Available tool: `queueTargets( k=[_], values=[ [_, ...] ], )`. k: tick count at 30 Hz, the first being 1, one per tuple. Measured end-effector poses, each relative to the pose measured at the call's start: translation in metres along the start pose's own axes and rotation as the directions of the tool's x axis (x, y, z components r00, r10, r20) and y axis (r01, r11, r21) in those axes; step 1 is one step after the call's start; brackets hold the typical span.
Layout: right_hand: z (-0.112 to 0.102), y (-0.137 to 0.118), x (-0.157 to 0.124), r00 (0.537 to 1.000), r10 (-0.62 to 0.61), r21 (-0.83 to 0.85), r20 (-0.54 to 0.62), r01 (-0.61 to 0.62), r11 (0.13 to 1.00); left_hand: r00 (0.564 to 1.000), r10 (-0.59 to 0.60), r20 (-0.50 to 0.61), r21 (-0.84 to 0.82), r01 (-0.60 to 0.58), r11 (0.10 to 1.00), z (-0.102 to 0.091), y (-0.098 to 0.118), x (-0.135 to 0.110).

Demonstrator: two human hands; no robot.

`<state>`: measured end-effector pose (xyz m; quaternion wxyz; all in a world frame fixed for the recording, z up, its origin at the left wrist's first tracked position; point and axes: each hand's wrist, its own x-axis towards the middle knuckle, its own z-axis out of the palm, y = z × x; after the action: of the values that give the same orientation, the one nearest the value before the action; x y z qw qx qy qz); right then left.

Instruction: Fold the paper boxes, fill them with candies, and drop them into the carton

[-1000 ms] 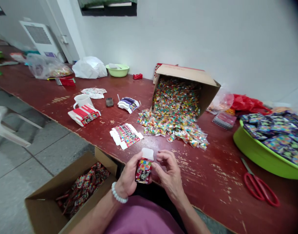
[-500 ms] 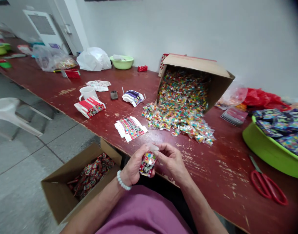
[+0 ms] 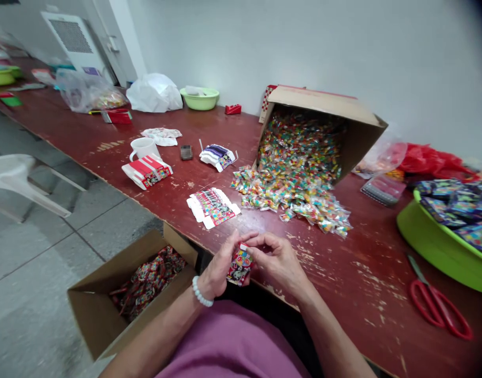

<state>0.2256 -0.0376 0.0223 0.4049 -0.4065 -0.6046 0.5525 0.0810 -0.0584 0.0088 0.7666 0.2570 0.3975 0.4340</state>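
A small printed candy box, red with coloured dots, is held upright over the table's near edge. My left hand, with a pale bead bracelet at the wrist, wraps round its left side and back. My right hand pinches the white flap at the box's top with thumb and forefinger. Just beyond lie several flattened candy boxes of the same print. Small clear packets of coloured candy spill from a large carton lying on its side. What is inside the held box is hidden.
Left of my lap, an open carton holds several filled red boxes. Red-handled scissors and a green basin of purple packs are at right. A white mug stands behind red-and-white folded boxes. A white stool is at left.
The white flap that stood up on the box is now folded down at its top. My right fingers have moved down onto it. The view has shifted slightly.
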Motion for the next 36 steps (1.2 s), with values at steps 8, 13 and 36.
queueTargets(
  k=[8,13,36],
  values=[
    [0.005,-0.002,0.002,0.997,0.054,0.105,-0.051,-0.049,0.993,0.999,0.041,0.029,0.054,-0.042,0.998,-0.007,-0.003,0.0],
    [0.009,-0.007,0.004,0.991,0.12,0.148,-0.061,-0.11,0.983,0.998,0.05,0.042,0.063,-0.053,0.997,-0.009,-0.003,0.001],
    [0.028,0.02,-0.015,0.893,-0.401,-0.718,0.206,0.416,0.559,0.974,0.133,-0.185,-0.293,-0.184,0.938,-0.014,-0.008,0.003]
  ],
)
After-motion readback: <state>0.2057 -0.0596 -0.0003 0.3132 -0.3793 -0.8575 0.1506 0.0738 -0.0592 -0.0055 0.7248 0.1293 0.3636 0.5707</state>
